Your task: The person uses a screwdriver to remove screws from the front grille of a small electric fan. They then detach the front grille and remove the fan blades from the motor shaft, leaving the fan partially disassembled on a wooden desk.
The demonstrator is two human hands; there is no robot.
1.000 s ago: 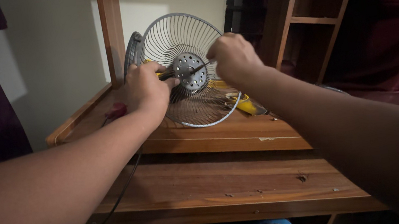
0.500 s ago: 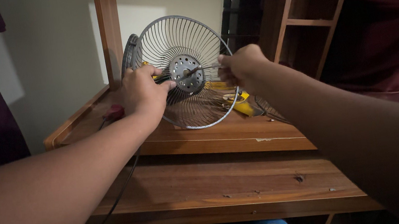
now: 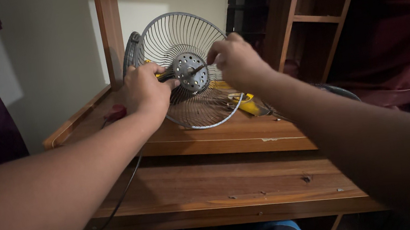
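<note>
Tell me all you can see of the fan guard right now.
The fan guard is a round grey cage of thin metal wires running out from a perforated hub plate. It stands tilted on its edge on the wooden table. The left hand grips its left side; the right hand pinches something thin at the hub.

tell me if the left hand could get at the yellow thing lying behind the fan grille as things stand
Probably not directly. The yellow object lies behind the wire fan grille, which stands between it and the left hand. That hand is also gripping the grille's left side.

Both arms reach forward, left hand (image 3: 145, 91) and right hand (image 3: 235, 61) curled.
</note>
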